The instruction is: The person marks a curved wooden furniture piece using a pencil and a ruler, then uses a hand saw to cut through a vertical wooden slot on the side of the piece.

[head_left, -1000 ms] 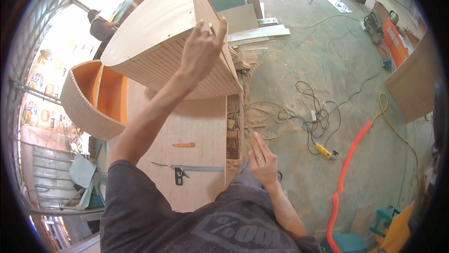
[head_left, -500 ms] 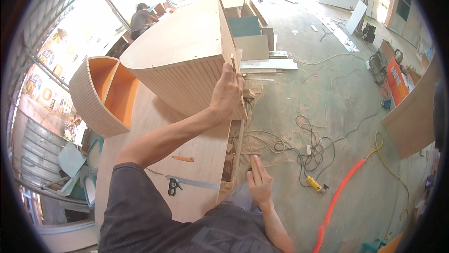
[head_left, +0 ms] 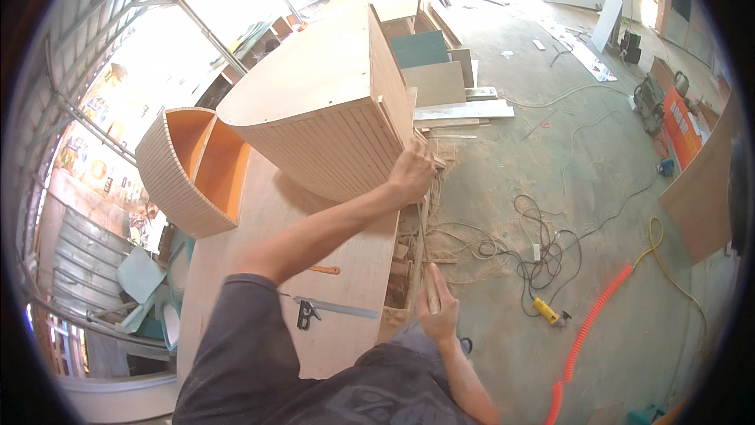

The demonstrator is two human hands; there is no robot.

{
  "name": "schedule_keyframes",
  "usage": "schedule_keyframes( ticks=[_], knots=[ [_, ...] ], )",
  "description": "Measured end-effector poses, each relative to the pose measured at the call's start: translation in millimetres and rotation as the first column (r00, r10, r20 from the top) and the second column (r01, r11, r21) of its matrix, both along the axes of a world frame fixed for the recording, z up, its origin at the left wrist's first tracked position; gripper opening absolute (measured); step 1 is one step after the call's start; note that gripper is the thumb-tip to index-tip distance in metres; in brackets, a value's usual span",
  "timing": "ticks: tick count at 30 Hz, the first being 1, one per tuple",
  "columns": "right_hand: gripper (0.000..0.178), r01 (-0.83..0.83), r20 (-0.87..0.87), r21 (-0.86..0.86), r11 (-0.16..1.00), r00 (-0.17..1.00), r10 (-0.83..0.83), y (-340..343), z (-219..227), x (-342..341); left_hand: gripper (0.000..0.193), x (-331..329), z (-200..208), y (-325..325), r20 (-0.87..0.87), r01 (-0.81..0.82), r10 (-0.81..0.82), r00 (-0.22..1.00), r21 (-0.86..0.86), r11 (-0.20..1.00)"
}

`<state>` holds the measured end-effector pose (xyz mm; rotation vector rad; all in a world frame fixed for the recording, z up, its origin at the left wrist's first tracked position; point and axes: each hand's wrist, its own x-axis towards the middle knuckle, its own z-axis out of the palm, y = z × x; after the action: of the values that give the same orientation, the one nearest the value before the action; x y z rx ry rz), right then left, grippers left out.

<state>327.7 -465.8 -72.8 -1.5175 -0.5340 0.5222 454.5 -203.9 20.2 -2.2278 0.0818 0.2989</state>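
A large curved wooden cabinet (head_left: 314,142) with a grooved front and a smooth pale top lies on the plywood-topped bench (head_left: 346,358). My left hand (head_left: 413,172) is at its lower right edge, fingers closed. What they grip there is hidden. Lower down, beside the bench's right edge, my right hand (head_left: 440,316) is wrapped round a narrow pale wooden piece (head_left: 432,287), shaped like a handle. Its far end is hard to make out. A combination square (head_left: 338,309) rests on the bench, and an orange-handled tool (head_left: 324,270) lies partly behind my left forearm.
A smaller curved cabinet (head_left: 193,173) with an orange interior stands at left. On the floor at right are tangled dark cables (head_left: 543,240), a yellow power tool (head_left: 548,312) and a coiled orange air hose (head_left: 586,323). Boards (head_left: 436,83) are stacked beyond the large cabinet.
My left hand has come down the cabinet's right side, toward me. My right hand keeps its hold on the wooden piece. The view has shifted slightly; the person at far left is out of sight.
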Motion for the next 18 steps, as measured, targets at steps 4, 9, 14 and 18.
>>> schedule_keyframes(
  ticks=[4, 9, 14, 18],
  knots=[
    [0.06, 0.016, 0.083, -0.03, 0.999, 0.996, -0.013, -6.7, -1.3, 13.5, 0.031, 48.5, -39.8, -13.3, -0.033, -0.404, 0.404, 0.914, 0.005, 0.915],
    [0.062, 0.052, 0.248, 0.017, 0.998, 0.967, -0.055, -5.7, -9.7, 19.3, 0.028, 72.9, -72.0, 28.5, -0.003, -0.519, 0.526, 0.851, -0.168, 0.838],
    [0.061, 0.035, 0.205, -0.005, 0.999, 0.978, -0.033, 0.2, 1.9, 13.7, 0.022, 68.2, -80.9, 44.2, 0.038, -0.407, 0.414, 0.909, -0.12, 0.905],
    [0.061, -0.002, 0.155, -0.022, 1.0, 0.988, 0.005, -3.1, 6.3, 19.9, 0.017, 70.1, -66.3, 43.3, -0.018, -0.401, 0.404, 0.915, -0.168, 0.9]
  ],
)
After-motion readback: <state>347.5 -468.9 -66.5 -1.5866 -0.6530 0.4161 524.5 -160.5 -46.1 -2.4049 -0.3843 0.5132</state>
